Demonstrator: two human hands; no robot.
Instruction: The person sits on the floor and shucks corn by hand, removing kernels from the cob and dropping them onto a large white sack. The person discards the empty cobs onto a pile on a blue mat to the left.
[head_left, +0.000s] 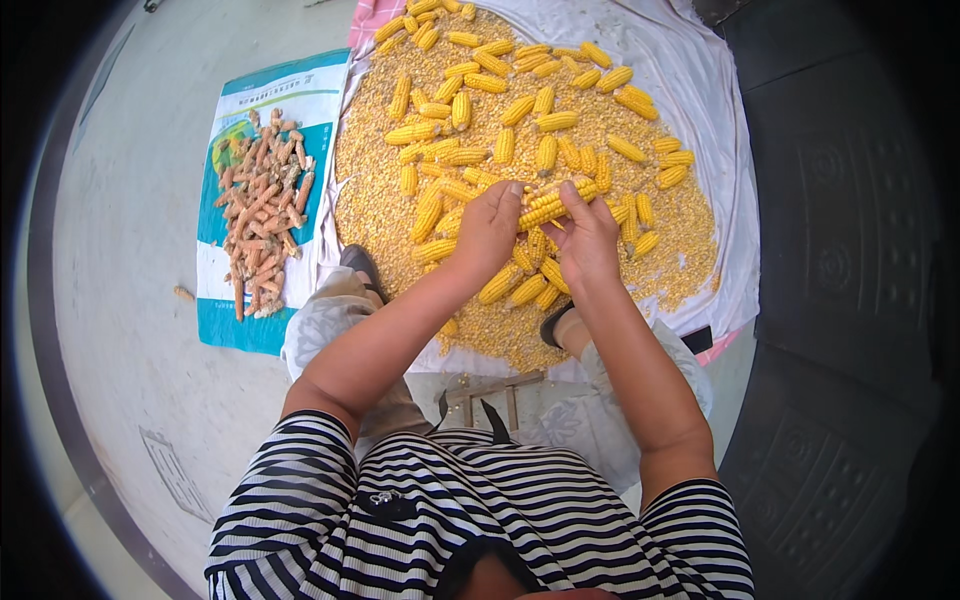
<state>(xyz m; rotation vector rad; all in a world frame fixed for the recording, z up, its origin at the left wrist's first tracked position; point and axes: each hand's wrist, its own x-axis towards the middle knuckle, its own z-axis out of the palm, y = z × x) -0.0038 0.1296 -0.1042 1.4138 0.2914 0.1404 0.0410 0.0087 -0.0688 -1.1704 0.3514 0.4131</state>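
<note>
Both hands hold one ear of yellow dried corn (544, 208) above the pile. My left hand (491, 225) grips its left end, thumb on top, hiding that end. Around the right end, my right hand (586, 238) has its thumb laid along the kernels. A row on the ear's upper side looks partly stripped. Under and around the hands lie more whole corn ears (529, 289). They rest on a wide spread of loose corn kernels (382, 225), which covers much of a white cloth (724, 112).
Bare corn cobs (262, 202) are heaped on a flattened teal-and-white woven sack (214, 322) at the left. A single cob (183, 292) lies on the concrete floor (127, 247). A black flat object (697, 340) rests near the cloth's lower right corner. Dark panels (832, 225) stand at the right.
</note>
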